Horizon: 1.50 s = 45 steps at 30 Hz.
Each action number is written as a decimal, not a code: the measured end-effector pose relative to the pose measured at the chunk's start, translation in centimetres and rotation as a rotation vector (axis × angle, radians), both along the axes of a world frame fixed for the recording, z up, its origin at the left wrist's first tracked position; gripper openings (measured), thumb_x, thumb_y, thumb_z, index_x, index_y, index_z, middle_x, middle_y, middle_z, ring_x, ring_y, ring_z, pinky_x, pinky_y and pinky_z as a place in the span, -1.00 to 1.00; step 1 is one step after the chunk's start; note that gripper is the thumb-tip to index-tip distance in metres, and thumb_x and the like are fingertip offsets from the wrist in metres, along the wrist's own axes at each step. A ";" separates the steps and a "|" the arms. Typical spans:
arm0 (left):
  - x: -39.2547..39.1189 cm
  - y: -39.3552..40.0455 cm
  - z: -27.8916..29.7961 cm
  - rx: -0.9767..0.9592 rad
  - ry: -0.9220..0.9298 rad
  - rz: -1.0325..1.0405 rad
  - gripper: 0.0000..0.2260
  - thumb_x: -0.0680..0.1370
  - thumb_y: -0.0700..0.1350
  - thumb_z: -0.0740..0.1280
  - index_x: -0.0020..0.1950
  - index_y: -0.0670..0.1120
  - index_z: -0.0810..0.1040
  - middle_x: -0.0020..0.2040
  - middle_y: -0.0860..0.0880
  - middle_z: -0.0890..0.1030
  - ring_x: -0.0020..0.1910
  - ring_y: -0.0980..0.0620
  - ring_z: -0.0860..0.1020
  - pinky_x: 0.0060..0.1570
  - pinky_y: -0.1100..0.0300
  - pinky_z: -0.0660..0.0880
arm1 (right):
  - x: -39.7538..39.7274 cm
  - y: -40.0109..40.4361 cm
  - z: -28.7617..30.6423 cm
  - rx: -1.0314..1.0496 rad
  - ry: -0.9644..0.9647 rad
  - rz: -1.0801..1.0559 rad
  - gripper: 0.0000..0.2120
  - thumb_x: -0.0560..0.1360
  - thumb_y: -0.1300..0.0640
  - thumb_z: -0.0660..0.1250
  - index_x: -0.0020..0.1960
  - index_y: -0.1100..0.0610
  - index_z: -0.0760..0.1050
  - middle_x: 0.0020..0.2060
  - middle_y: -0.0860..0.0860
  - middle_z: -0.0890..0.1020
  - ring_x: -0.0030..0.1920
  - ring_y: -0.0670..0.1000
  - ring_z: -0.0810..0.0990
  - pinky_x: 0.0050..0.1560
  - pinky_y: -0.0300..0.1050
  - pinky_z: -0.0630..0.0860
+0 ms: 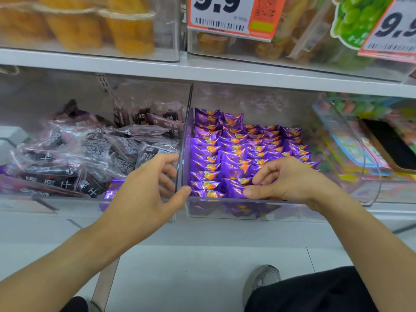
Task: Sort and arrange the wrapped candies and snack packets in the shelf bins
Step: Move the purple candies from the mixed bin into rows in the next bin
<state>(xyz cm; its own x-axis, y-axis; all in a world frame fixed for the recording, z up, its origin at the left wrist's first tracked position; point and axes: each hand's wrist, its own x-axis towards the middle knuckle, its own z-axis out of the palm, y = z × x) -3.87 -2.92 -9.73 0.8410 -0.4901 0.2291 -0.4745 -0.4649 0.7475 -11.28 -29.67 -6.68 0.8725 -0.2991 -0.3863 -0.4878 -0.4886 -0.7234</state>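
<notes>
Left grip (146, 190) clamped on the clear divider wall (183, 152) between two bins: thumb on the right face, fingers curled over on the left face. Right grip (286, 179) loosely curled, thumb and fingertips pinching at the front row of purple candies (225, 158); cannot tell whether one wrapper is truly lifted or only pressed.

Purple candies packed in neat upright rows across the right-hand clear bin (247, 208), row ends touching the divider. A few stray purple wrappers (113, 191) lying in the left bin's front corner, beside a loose heap of dark plum packets (74, 158). Further right, a bin of mixed bright sweets (351, 152); above, on the upper shelf (135, 66), tubs of orange fruit (126, 25) and price tags (227, 14).

Probably at the straightening step: steadying the wall while squaring the front row. Next, likely: reaching across to the strays in the left bin, lifting them over the divider and slotting them upright, without tipping the tidy rows.
</notes>
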 end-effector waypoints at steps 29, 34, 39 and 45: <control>-0.4 0.2 0.1 0.023 -0.003 0.006 -0.52 0.45 -0.04 0.49 0.33 0.05 0.46 -0.05 0.10 0.58 -0.19 0.13 0.58 -0.17 0.28 0.52 | 0.5 2.1 -0.5 -0.267 -0.058 0.002 -0.55 0.13 -0.20 0.66 -0.23 0.08 0.60 -0.47 -0.17 0.53 -0.38 -0.15 0.50 -0.27 -0.19 0.45; -0.5 0.2 0.3 0.023 -0.003 0.002 -0.52 0.45 -0.06 0.50 0.33 0.04 0.47 -0.05 0.10 0.59 -0.20 0.15 0.59 -0.16 0.30 0.53 | 0.4 1.5 0.2 -0.267 -0.028 0.004 -0.51 0.07 -0.23 0.66 -0.21 0.07 0.62 -0.41 -0.11 0.62 -0.35 -0.11 0.57 -0.24 -0.15 0.53; -0.5 0.3 0.1 0.019 -0.002 -0.003 -0.52 0.45 -0.07 0.49 0.34 0.00 0.47 -0.05 0.09 0.59 -0.20 0.17 0.59 -0.14 0.29 0.53 | 0.4 0.7 0.2 -0.157 0.004 0.008 -0.53 0.10 -0.14 0.68 -0.17 0.12 0.62 -0.48 -0.10 0.64 -0.47 -0.18 0.55 -0.28 -0.19 0.48; -0.4 0.3 0.5 0.005 0.035 -0.022 -0.58 0.47 -0.05 0.48 0.29 0.05 0.47 -0.08 0.11 0.57 -0.19 0.16 0.59 -0.17 0.35 0.51 | 0.0 -0.1 1.6 -0.123 -0.267 -0.092 -0.60 0.24 -0.11 0.61 -0.15 0.16 0.60 -0.34 0.08 0.66 -0.40 0.00 0.60 -0.32 -0.12 0.59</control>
<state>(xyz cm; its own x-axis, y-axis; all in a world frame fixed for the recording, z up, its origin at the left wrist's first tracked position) -4.26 -2.60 -9.24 0.8375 -0.5097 0.1972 -0.4581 -0.4580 0.7618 -11.29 -29.78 -5.09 0.9056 -0.4115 -0.1030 -0.3344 -0.5429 -0.7703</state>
